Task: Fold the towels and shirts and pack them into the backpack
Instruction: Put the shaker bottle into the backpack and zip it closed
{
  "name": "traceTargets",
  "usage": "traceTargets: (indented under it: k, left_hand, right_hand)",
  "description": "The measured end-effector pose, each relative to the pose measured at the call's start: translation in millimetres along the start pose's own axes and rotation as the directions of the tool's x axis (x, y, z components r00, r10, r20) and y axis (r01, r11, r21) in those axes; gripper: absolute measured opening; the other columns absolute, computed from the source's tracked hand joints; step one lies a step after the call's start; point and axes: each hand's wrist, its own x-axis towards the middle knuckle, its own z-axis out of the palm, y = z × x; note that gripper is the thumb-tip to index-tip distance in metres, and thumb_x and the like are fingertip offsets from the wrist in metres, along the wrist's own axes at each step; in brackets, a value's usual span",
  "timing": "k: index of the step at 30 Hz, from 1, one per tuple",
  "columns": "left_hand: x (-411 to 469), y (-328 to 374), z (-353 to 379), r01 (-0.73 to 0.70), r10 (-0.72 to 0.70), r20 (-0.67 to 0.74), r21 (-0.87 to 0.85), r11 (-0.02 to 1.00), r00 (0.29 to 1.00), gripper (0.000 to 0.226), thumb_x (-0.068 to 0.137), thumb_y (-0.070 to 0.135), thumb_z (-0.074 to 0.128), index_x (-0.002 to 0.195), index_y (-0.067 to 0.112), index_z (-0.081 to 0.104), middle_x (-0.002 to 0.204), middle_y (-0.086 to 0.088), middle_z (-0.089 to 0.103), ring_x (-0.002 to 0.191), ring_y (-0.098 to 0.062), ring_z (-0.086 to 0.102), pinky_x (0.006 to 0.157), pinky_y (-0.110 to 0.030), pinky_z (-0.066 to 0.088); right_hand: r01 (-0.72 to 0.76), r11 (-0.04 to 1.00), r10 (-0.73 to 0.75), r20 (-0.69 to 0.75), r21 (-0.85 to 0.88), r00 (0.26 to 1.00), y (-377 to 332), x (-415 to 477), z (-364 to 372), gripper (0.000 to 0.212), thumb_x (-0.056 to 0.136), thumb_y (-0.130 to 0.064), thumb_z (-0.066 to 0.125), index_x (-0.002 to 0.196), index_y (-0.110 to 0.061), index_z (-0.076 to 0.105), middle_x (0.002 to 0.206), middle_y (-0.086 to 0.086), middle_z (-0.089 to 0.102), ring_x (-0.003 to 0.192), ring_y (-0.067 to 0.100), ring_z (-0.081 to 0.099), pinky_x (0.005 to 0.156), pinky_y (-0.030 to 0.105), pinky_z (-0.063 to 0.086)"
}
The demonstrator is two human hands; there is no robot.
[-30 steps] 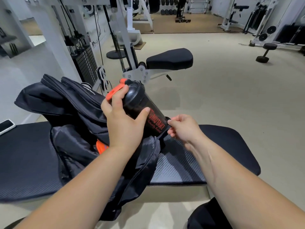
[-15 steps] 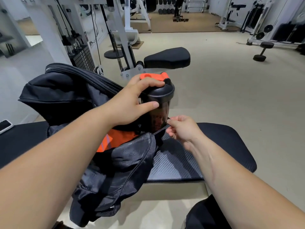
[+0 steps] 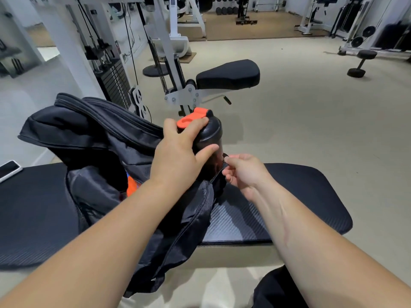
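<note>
A black backpack (image 3: 97,138) lies open on a black padded bench (image 3: 295,196). My left hand (image 3: 178,154) grips the lid end of a black shaker bottle (image 3: 210,132) with an orange cap, held upright at the bag's right side. Its lower part sits inside the side pocket. My right hand (image 3: 243,172) pinches the black pocket edge just right of the bottle. An orange folded cloth (image 3: 131,187) shows inside the bag's main opening, mostly hidden by my left forearm.
A phone (image 3: 9,170) lies on the bench at far left. A white cable machine with a weight stack (image 3: 115,83) and a black seat pad (image 3: 229,73) stand just beyond the bench. A dumbbell (image 3: 361,63) rests on the beige floor at right.
My left hand turned the bottle from tilted to upright and lowered it further into the side pocket. My right hand kept its pinch on the pocket edge.
</note>
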Motion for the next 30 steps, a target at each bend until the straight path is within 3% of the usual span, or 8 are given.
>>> traceTargets:
  k: [5,9,12,14,17,23,30]
  left_hand:
    - [10,-2,1,-0.086,0.107,0.175,-0.124,0.989,0.979,0.054,0.085,0.035,0.077,0.134,0.038,0.055,0.136,0.000,0.043,0.118,-0.023,0.055,0.103,-0.035,0.044]
    - [29,-21,-8,-0.197,0.302,0.385,-0.287,0.937,0.872,0.054,0.083,0.022,0.081,0.127,0.040,0.055,0.135,0.004,0.044,0.126,-0.008,0.047,0.113,-0.027,0.036]
    - [35,-30,-10,-0.177,0.310,0.425,-0.323,0.930,0.851,0.056,0.081,0.019,0.082,0.123,0.042,0.053,0.136,0.007,0.045,0.129,0.000,0.044,0.112,-0.020,0.034]
    - [33,-30,-8,-0.157,0.285,0.412,-0.318,0.935,0.866,0.054,0.081,0.020,0.082,0.123,0.041,0.054,0.133,0.005,0.046,0.125,0.001,0.046,0.110,-0.019,0.036]
    - [24,-23,1,-0.111,0.174,0.325,-0.204,0.973,0.930,0.053,0.081,0.032,0.081,0.127,0.038,0.056,0.127,0.003,0.047,0.118,-0.012,0.052,0.108,-0.032,0.041]
    - [3,0,16,0.028,-0.026,0.148,-0.006,1.000,0.989,0.055,0.081,0.049,0.075,0.131,0.035,0.055,0.113,-0.001,0.040,0.094,-0.030,0.062,0.084,-0.033,0.048]
    - [-6,1,21,-0.024,0.014,0.126,0.082,0.996,0.992,0.053,0.080,0.048,0.077,0.127,0.031,0.057,0.115,-0.007,0.042,0.080,-0.036,0.061,0.071,-0.040,0.053]
  right_hand:
    - [-0.001,1.000,0.001,-0.008,-0.023,1.000,-1,0,-8,0.005,0.100,-0.008,0.057,0.103,-0.005,0.059,0.070,0.007,0.057,0.051,0.009,0.055,0.046,0.019,0.047]
    - [-0.005,1.000,0.005,0.012,-0.024,1.000,2,-2,-16,0.010,0.101,-0.009,0.054,0.108,-0.003,0.059,0.068,0.007,0.058,0.049,0.007,0.054,0.045,0.017,0.047]
    - [-0.001,1.000,0.001,0.018,0.023,1.000,1,-3,-15,0.007,0.101,-0.007,0.054,0.106,-0.003,0.057,0.069,0.008,0.057,0.050,0.008,0.054,0.044,0.017,0.046]
    - [-0.002,0.999,0.001,0.020,0.046,1.000,-1,-3,-13,0.006,0.101,-0.006,0.054,0.105,-0.004,0.056,0.069,0.008,0.057,0.052,0.009,0.054,0.044,0.017,0.046]
    - [-0.001,0.998,0.001,0.013,0.056,1.000,-3,-2,-10,0.001,0.101,-0.006,0.054,0.101,-0.006,0.055,0.071,0.008,0.056,0.052,0.009,0.054,0.045,0.017,0.047]
    - [0.007,1.000,-0.007,-0.006,-0.025,1.000,-3,3,-3,0.004,0.100,-0.007,0.054,0.100,-0.008,0.058,0.069,0.006,0.055,0.054,0.009,0.052,0.049,0.020,0.046]
    - [0.042,0.996,-0.042,-0.003,-0.077,0.999,-9,1,-3,0.010,0.100,-0.005,0.051,0.093,-0.009,0.056,0.065,0.006,0.053,0.054,0.012,0.050,0.052,0.023,0.041]
